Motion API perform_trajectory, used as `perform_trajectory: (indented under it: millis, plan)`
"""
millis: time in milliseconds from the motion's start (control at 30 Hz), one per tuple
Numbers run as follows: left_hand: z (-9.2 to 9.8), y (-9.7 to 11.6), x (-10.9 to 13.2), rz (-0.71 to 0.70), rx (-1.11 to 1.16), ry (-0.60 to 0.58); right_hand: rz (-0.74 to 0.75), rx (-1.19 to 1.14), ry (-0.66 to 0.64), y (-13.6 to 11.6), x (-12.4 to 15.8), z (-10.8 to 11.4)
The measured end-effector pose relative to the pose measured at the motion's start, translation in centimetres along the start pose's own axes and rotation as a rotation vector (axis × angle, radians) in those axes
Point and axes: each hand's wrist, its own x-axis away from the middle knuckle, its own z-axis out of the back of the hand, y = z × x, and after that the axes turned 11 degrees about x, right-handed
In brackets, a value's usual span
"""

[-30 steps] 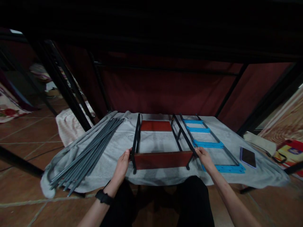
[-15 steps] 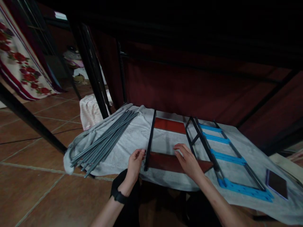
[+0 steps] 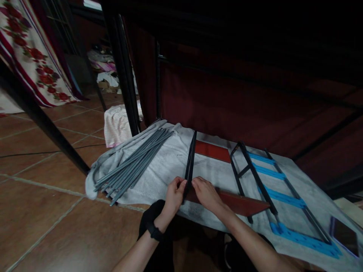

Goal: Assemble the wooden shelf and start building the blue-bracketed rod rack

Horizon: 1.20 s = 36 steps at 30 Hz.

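1. Both hands are at work on the near end of a narrow black side frame [image 3: 190,162], which stretches away across a gray cloth [image 3: 172,162].
2. Here's the left hand [image 3: 174,196] on its outer side: fingers curled, thumb near the forefinger, right up at the black metal. Whether they pinch the bar or some small part, I can't tell.
3. And the right hand [image 3: 207,192] comes in from the opposite side, over the near red board [image 3: 241,203], its fingers bent toward the same bar. Their tips are partly hidden, so I can't say how firmly they grip.
4. That near board lies along the cloth's front edge; a far red board [image 3: 214,151] sits toward the back, its left end beside the black side frame.
5. Over at the boards' right ends, a second black frame [image 3: 251,172] leans at a slant, with a short crossbar joining its two long bars.
6. Just beyond it lies a dark rack with blue strips [image 3: 289,197] running across, and a phone [image 3: 344,236] rests near its front corner.
7. Away to the left, a bundle of gray rods [image 3: 136,162] lies fanned out on the cloth.
8. A black wristband [image 3: 154,231] circles the left wrist, above the brown tiled floor [image 3: 45,211].
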Motion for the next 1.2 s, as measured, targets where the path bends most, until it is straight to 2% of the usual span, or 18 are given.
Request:
perform_trajectory:
  millis: [200,333,433,533,633,800,900,967,1033,1100,1200]
  plan:
    - [0.3,-0.5,-0.1,-0.092,-0.075,-0.047,0.002,0.009,-0.026,0.1,-0.1,-0.2]
    - [0.6,-0.4,-0.1,-0.107,-0.117,-0.101,-0.027,-0.042,-0.041,0.3,0.0,0.3]
    - [0.7,-0.1,0.0,-0.120,-0.141,-0.117,-0.064,-0.097,0.032,0.8,0.0,1.2]
    - [0.6,0.3,0.1,-0.168,-0.157,-0.120,0.102,-0.108,0.067,1.1,0.0,1.9]
    - [0.6,0.5,-0.1,-0.198,-0.133,-0.148,0.264,-0.078,-0.020,1.0,-0.2,1.8]
    - [1.8,0.3,-1.2,-0.035,-0.006,-0.247,0.262,-0.053,-0.063,0.4,-0.2,1.6]
    - [3.0,-0.4,-3.0,0.067,0.066,-0.262,0.261,-0.034,-0.055,1.0,0.3,2.2]
    - [3.4,-1.3,-5.0,0.108,0.099,-0.181,0.230,-0.024,-0.019,2.6,0.6,2.8]
    - [3.4,-2.3,-7.6,0.146,0.115,-0.085,0.175,-0.015,0.033,5.2,0.7,3.4]
    - [2.8,-3.5,-10.4,0.178,0.103,-0.021,0.104,0.006,0.094,8.7,0.7,4.1]
    - [1.3,-5.1,-14.6,0.204,0.052,-0.005,-0.015,0.053,0.165,14.9,0.6,5.3]
